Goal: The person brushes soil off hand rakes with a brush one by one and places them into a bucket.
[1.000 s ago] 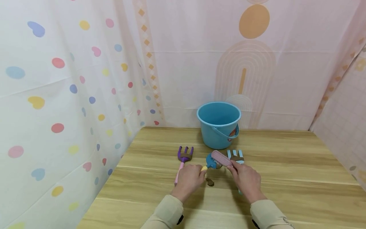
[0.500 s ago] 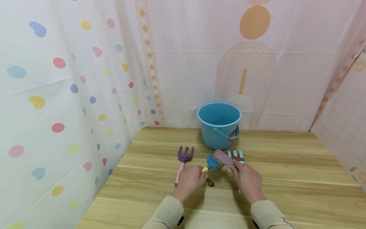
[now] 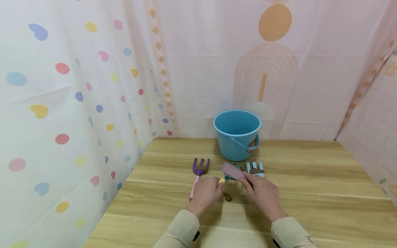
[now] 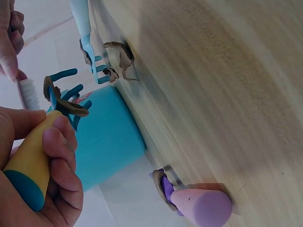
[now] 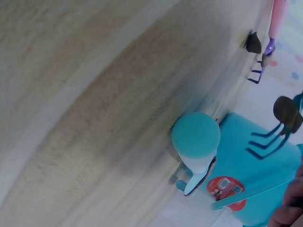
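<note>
My left hand point(image 3: 205, 193) grips the yellow handle of a small toy hand rake point(image 4: 35, 153) with blue tines, held above the table. Brown, mud-like material point(image 4: 72, 106) clings around the rake's head. In my right hand point(image 3: 263, 194) is a pink brush point(image 3: 233, 171); its white bristles point(image 4: 30, 94) show in the left wrist view. Seen from the head, the brush lies over the rake's head and hides much of it. Whether the bristles touch the rake, I cannot tell. Only some fingers point(image 5: 289, 205) of the right hand show in its wrist view.
A blue bucket point(image 3: 234, 148) stands behind my hands. A purple rake with a pink handle point(image 3: 194, 187) lies left, a light-blue rake point(image 3: 255, 168) right, both with brown smears. Brown bits point(image 3: 227, 196) lie on the wooden table point(image 3: 316, 182). Patterned curtains point(image 3: 198, 69) surround it.
My right hand has moved the brush to the left, further across the blue rake's head. That head has tipped and shows less. My left hand stays nearly in place.
</note>
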Action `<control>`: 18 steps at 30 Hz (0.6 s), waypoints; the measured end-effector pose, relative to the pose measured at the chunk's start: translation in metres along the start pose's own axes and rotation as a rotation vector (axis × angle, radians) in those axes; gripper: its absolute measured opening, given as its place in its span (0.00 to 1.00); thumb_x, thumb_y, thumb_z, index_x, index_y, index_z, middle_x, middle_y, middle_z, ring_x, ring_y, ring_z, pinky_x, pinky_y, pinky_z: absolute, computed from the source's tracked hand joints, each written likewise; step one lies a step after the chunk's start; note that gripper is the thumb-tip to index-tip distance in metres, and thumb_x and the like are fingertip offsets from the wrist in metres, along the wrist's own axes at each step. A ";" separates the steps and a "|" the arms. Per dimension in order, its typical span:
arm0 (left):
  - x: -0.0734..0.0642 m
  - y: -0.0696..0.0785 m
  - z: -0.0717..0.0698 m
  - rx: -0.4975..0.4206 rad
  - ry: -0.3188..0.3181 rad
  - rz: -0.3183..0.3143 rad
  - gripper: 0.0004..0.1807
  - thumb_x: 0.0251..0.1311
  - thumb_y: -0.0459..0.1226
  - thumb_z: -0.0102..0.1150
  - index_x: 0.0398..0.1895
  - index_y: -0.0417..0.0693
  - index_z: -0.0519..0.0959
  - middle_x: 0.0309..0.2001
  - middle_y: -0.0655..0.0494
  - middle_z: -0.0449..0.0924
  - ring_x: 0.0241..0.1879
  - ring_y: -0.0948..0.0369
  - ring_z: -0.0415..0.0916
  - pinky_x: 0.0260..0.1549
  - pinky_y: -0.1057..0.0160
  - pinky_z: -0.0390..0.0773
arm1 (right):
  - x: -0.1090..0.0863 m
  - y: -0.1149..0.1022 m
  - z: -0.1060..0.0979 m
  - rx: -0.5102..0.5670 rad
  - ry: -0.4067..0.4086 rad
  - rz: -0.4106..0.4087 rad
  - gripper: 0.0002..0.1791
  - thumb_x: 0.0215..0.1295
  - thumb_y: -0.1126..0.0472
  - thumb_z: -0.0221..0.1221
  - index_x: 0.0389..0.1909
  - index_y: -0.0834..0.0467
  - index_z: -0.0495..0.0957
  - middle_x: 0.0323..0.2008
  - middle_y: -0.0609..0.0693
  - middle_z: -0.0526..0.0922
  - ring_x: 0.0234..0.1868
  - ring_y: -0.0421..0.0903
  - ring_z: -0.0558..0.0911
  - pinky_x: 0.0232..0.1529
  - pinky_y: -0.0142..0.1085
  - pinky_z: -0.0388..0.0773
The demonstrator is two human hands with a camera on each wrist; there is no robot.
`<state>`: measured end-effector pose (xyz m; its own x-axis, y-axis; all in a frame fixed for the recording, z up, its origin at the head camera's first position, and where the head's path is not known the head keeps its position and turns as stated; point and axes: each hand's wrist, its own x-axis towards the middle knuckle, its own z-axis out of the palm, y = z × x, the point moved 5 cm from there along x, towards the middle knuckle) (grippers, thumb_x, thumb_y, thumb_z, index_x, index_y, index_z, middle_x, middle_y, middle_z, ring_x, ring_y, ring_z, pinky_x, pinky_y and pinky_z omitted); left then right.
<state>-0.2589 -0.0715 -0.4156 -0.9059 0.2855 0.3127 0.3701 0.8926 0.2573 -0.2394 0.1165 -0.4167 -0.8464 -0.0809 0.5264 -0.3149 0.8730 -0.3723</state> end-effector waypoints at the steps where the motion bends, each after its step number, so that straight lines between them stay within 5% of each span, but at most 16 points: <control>1: 0.000 0.000 0.000 0.000 0.008 0.005 0.15 0.66 0.44 0.60 0.20 0.51 0.78 0.15 0.63 0.68 0.15 0.65 0.65 0.14 0.64 0.65 | 0.000 -0.001 0.001 -0.007 -0.008 -0.004 0.18 0.65 0.51 0.65 0.52 0.55 0.84 0.34 0.54 0.87 0.28 0.54 0.84 0.20 0.46 0.74; 10: 0.000 0.003 -0.003 0.007 0.010 0.031 0.16 0.65 0.43 0.61 0.19 0.51 0.77 0.14 0.65 0.66 0.14 0.67 0.63 0.14 0.66 0.64 | -0.001 0.001 0.004 -0.064 0.011 0.049 0.17 0.64 0.51 0.66 0.50 0.54 0.85 0.23 0.54 0.82 0.17 0.50 0.77 0.13 0.42 0.66; 18: 0.000 0.007 -0.003 -0.006 -0.031 0.032 0.15 0.66 0.43 0.60 0.21 0.50 0.78 0.14 0.64 0.66 0.14 0.66 0.63 0.14 0.65 0.64 | 0.000 0.006 0.005 -0.056 -0.003 0.104 0.18 0.64 0.50 0.65 0.50 0.55 0.85 0.28 0.57 0.85 0.19 0.53 0.79 0.13 0.42 0.65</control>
<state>-0.2553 -0.0669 -0.4109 -0.8994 0.3249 0.2926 0.4004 0.8808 0.2527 -0.2432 0.1197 -0.4229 -0.8743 0.0099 0.4853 -0.2012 0.9025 -0.3809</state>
